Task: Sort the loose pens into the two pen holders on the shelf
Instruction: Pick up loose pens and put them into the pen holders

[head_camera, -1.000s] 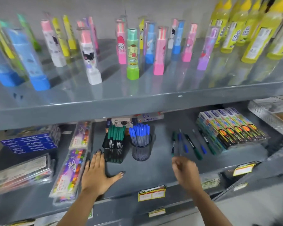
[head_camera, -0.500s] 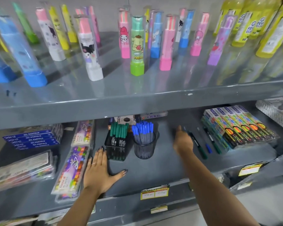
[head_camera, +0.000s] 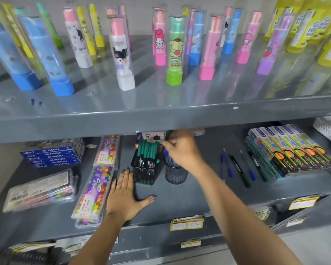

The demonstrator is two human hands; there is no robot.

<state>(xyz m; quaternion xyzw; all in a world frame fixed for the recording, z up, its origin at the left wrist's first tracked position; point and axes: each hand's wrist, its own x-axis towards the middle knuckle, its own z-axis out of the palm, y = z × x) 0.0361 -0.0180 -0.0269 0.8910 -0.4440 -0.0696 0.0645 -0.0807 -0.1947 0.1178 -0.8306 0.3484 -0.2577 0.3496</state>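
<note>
Blue flat boxes (head_camera: 52,156): "DOMS" and "OIL PASTELS", with "12" at the right end.
Colourful long pack (head_camera: 91,194): "Camel OIL PASTELS"; "15" near its top.
Boxes at right (head_camera: 292,148): "DOMS" on the blue ends, "neon" lower down.
Yellow price label (head_camera: 186,223) on the shelf edge: handwritten "40" and "22".
Yellow bottles (head_camera: 302,25), upper shelf: print too blurred to read.
</note>
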